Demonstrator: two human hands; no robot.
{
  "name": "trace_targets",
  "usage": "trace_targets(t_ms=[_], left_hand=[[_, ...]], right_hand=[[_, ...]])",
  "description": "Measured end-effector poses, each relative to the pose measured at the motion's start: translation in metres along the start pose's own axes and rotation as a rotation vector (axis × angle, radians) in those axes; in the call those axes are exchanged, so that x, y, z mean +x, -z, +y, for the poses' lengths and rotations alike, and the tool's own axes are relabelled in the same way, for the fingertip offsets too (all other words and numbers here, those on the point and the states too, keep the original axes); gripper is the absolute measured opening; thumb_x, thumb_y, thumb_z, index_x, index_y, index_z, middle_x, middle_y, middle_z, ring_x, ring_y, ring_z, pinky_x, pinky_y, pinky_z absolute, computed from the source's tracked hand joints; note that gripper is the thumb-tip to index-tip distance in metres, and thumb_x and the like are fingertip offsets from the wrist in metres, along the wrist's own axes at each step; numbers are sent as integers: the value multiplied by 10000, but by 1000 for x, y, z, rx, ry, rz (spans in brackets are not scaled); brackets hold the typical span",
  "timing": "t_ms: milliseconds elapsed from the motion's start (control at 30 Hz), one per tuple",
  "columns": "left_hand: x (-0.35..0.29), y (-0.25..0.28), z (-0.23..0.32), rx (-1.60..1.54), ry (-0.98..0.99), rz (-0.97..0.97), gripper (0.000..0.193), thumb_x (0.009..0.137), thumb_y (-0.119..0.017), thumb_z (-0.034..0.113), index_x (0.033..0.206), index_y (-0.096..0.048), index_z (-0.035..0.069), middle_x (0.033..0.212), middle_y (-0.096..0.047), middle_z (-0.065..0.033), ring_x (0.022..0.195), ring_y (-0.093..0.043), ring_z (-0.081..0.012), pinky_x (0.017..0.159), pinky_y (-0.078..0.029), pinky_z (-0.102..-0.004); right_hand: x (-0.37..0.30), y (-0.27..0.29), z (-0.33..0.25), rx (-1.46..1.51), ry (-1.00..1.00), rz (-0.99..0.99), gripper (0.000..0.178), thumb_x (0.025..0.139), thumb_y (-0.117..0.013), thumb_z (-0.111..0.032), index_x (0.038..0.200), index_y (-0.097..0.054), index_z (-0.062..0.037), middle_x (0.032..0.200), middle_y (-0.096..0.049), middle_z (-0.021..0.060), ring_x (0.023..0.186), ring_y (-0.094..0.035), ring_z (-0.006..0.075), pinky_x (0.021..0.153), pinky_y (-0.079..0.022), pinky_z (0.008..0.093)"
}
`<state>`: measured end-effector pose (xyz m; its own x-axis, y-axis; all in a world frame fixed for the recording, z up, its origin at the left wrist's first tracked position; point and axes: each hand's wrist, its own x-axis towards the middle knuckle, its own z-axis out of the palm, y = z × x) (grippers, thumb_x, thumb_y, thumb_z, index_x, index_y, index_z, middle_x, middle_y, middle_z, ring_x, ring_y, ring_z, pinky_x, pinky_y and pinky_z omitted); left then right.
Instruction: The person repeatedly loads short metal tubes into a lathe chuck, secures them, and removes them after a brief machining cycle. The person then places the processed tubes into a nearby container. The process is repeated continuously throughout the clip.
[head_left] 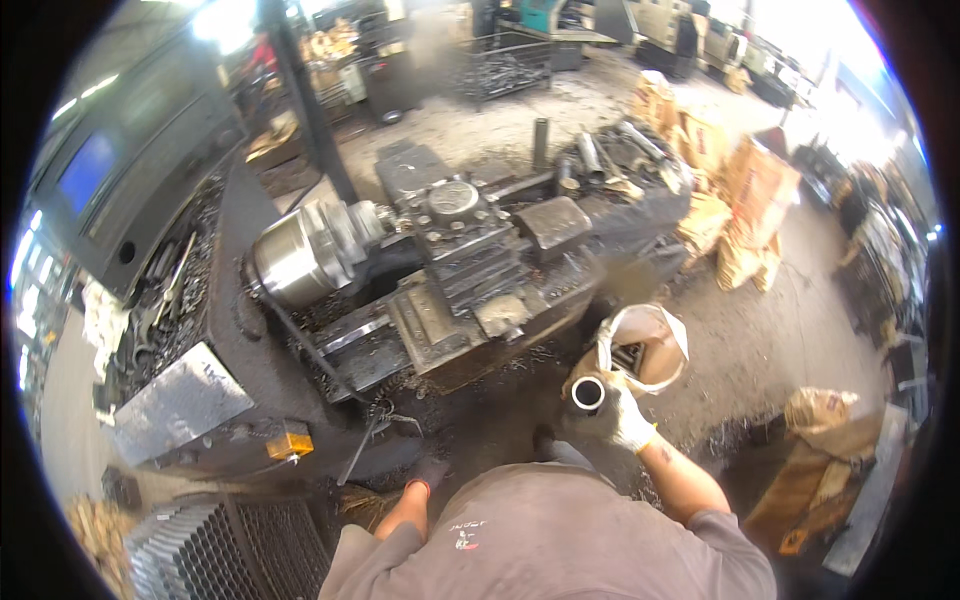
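The right hand [628,418], in a white work glove, is raised in front of the body with its fingers clamped around a short metal tube [588,393]. The tube's open, bright-rimmed end faces the camera, and it is held in the air just below and to the left of an open sack [655,345]. That sack stands on the floor beside the machine, mouth rolled wide, with dark metal pieces visible inside.

The left hand [420,487] hangs low by the person's left side. Only a dark glove with a reddish cuff shows, foreshortened from above; I cannot tell whether its fingers are apart or together. It holds nothing that can be made out and is nearest to the machine's lower edge.

A lathe [430,290] lies directly ahead. Its bright chuck [300,255] sits to the left, and the tool post and carriage [470,245] sit at centre, heavily soiled. Dark swarf covers the bed and the floor [500,420] beneath. Several more tubes [600,155] lie on the far end of the machine, well apart from the held one. A control cabinet with a blue screen [90,170] stands at upper left. Brown sacks [745,200] are stacked along the right side, and another sack [825,415] lies at lower right.
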<state>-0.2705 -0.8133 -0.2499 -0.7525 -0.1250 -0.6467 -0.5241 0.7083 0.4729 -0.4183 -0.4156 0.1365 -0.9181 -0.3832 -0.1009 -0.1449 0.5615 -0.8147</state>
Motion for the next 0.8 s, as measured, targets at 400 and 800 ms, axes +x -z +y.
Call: trace_targets(t_ms=[400,800], left_hand=[[-115,-55,-72,914,179,-91,401,991,-610,491,1268,-720,225,1192,-761,-158,1067,-737,-333,970,-558,-461],[-126,132,28,-372,973,1754,544,1105,-510,447,1363,-611,-21,1317,-658,-281,1158,-651,-436,996,-512,-506]], right_hand=[[248,-29,-8,8,504,-42,463,773,-849,-250,1183,-702,-93,1030,-769,178,937,-764,390,825,-628,454],[364,90,-102,55,1008,-355,95,910,-756,-58,983,-803,-20,890,-804,124,719,-777,208,630,-639,327]])
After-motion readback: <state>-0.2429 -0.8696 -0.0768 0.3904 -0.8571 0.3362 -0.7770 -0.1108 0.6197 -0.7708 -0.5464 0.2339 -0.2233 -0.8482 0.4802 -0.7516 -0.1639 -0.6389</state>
